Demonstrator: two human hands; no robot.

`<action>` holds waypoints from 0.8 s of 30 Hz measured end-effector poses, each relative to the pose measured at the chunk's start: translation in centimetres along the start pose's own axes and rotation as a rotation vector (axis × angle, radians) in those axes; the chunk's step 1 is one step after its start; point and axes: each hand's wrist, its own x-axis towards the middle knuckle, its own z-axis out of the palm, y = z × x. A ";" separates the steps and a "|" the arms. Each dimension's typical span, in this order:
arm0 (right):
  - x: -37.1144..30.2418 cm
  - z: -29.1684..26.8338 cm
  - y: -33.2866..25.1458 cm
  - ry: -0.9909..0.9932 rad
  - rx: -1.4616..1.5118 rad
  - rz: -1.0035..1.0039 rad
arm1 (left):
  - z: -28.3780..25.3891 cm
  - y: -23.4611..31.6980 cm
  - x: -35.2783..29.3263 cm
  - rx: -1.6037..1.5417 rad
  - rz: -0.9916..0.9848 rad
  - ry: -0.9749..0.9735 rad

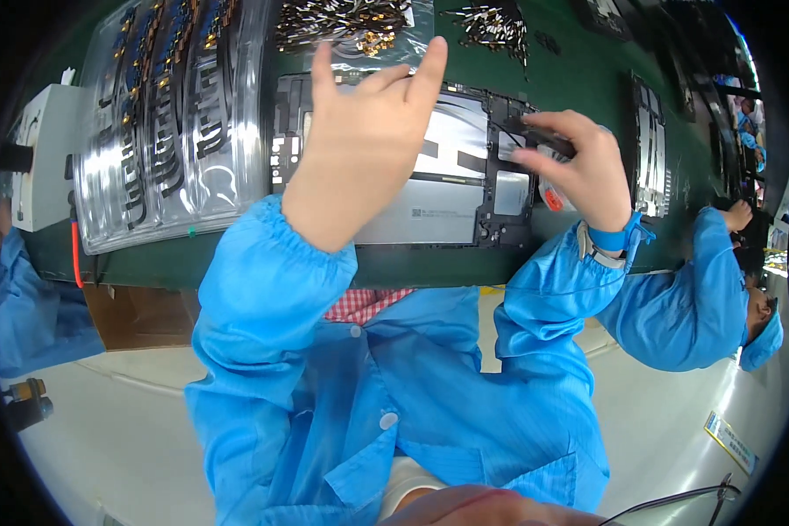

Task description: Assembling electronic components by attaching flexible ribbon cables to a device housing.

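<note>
An opened flat electronic device (412, 206), with silver panels in a black frame, lies on the bench in front of me. My left hand (359, 131) hovers over its left part, back of the hand upward. Two of its fingers stretch far apart toward the bench's far side, others are bent, and nothing shows in its grip. Over the device's right end, my right hand (587, 158) pinches a slim black tool (548, 140) between thumb and fingers. Its tip points left toward the frame; its exact kind is unclear. Below that hand lies a small red-and-white item (552, 197).
Clear plastic trays (232, 188) of black flex cables stand at left, beside a white box (48, 158). Small metallic parts (342, 26) and dark parts (495, 26) are heaped at the far side. Another device (649, 149) lies right, near a co-worker in blue (693, 307).
</note>
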 end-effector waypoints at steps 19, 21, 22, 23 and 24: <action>-0.2 0.5 0.0 0.178 0.403 0.198 | -0.3 -0.7 -0.3 -0.046 0.008 -0.063; 0.0 0.9 -0.4 0.216 0.381 0.154 | -0.3 -0.7 -0.3 -0.038 0.013 -0.061; -0.1 1.0 -1.1 0.258 0.395 0.162 | -0.3 -0.6 -0.3 -0.031 0.018 -0.058; -0.1 0.9 -1.4 0.301 0.410 0.170 | -0.3 -0.6 -0.3 -0.031 0.019 -0.059; -0.1 1.0 -1.4 0.300 0.412 0.168 | -0.3 -0.6 -0.3 -0.028 0.020 -0.058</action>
